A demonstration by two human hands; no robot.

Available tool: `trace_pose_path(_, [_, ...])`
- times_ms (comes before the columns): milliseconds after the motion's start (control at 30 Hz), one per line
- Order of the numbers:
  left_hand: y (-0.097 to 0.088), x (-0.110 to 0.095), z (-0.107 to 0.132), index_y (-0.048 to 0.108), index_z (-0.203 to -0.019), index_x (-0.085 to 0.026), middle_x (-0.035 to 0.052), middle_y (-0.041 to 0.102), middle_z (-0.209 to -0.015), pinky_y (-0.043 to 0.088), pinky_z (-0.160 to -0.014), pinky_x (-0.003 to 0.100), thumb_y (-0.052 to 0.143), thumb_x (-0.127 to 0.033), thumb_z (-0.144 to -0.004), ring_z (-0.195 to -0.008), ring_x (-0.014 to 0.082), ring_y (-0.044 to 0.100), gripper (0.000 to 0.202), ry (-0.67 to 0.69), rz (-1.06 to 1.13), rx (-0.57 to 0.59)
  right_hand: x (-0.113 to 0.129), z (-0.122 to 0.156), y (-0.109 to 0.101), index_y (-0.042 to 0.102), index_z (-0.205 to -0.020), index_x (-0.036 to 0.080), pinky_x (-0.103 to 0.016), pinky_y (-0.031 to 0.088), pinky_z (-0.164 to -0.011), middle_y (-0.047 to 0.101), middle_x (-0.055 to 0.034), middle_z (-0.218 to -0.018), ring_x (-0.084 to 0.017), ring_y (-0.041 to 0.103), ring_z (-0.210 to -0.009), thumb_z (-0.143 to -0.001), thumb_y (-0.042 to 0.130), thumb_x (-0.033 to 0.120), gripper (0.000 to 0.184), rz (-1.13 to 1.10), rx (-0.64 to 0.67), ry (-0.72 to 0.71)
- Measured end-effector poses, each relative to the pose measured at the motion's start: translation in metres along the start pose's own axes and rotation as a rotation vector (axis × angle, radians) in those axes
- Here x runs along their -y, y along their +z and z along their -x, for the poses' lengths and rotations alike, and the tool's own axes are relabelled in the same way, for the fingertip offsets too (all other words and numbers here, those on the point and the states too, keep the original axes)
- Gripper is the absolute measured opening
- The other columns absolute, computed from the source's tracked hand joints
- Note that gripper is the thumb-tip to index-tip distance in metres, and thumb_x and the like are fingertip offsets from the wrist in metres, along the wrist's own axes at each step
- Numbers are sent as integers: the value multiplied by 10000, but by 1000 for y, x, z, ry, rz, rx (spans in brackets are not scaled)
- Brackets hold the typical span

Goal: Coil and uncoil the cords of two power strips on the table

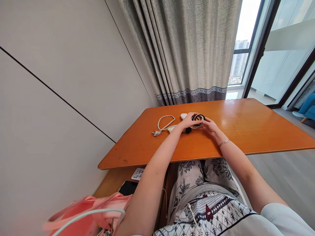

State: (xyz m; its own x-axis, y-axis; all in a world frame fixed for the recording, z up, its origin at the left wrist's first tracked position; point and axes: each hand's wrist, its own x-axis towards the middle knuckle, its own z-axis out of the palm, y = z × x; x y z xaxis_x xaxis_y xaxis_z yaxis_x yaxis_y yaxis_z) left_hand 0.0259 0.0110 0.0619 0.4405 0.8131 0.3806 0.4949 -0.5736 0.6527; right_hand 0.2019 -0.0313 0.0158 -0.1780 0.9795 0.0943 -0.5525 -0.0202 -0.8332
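Observation:
Both my hands meet at the middle of an orange wooden table (246, 131). My left hand (188, 120) and my right hand (209, 126) are closed around a coiled black cable (199, 118), holding the loop between them. A black plug (188, 130) of that cable rests on the table just under my left hand. A white charger block (183, 116) lies right behind my left hand. A white cable (165, 123) with a metal plug end lies looped to the left.
A grey curtain (187, 49) hangs behind the table, with a window (240, 52) and glass door to its right. A lower shelf at the left holds a black phone (128, 187) and a card. A pink bag (91, 213) sits at bottom left.

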Motion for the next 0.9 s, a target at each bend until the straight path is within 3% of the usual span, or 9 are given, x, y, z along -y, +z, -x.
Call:
trace_pose_path(100, [0, -2, 2, 625, -1160, -158, 122, 639, -1187, 464, -1029, 437, 859, -441, -612, -1155, 292, 592, 659, 14, -4, 26, 0, 1, 1, 753, -946, 240, -263, 476, -648, 751, -13, -917, -141, 650, -754, -563, 927, 346, 434, 27, 1, -11])
trace_pose_path(267, [2, -8, 5, 584, -1138, -182, 92, 654, -1153, 481, -990, 427, 811, -395, -655, -1083, 263, 619, 575, -7, -2, 9, -2, -1, 1, 741, -952, 236, -262, 507, -690, 746, -8, -909, -138, 652, -763, -600, 905, 347, 403, 1, 42, -32])
trace_pose_path(433, [1, -10, 7, 578, -1112, -180, 83, 661, -1139, 486, -985, 406, 810, -345, -625, -1075, 253, 629, 564, -33, 33, 11, -4, -6, -2, 727, -925, 221, -271, 518, -670, 739, -23, -829, -156, 653, -752, -754, 781, 487, 322, -6, 57, 44])
trace_pose_path(633, [-3, -10, 11, 587, -1131, -190, 68, 665, -1154, 478, -1006, 410, 814, -363, -620, -1084, 254, 631, 586, -24, 20, 66, -6, -4, -1, 724, -886, 190, -277, 508, -669, 729, -39, -809, -156, 646, -738, -657, 857, 508, 414, 91, 75, 21])
trace_pose_path(900, [-1, -8, 11, 597, -1166, -185, 99, 647, -1216, 462, -1029, 432, 823, -403, -639, -1154, 286, 597, 613, 22, -80, 36, -8, -6, 2, 739, -912, 191, -269, 439, -595, 726, -36, -839, -144, 601, -690, -612, 824, 590, 507, 284, -60, -91])
